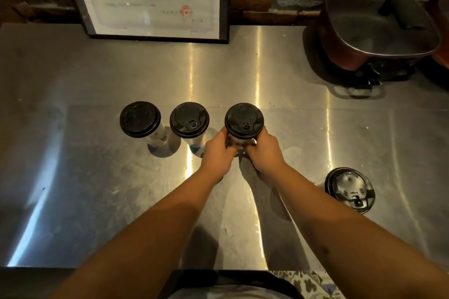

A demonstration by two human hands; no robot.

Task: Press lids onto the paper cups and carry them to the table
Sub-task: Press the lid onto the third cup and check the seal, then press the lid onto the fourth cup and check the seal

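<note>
While two lidded cups (140,119) are standing alongside, you are closing left hand (218,152) and right hand (264,149) around the third cup (243,122), grip snug.

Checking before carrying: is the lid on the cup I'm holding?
On. A black lid covers the rightmost cup, held by left hand and right hand.

Both arms are bare all the way down, no sleeves, no watch, no rings or bands that I can spot. Left hand (218,153) and right hand (264,150) are gloveless too, fingers curled so the nails mostly hide. Back toward the body from the grip there's a dark garment edge over something light grey, and a black-and-white patterned bit off to the right side.
</note>
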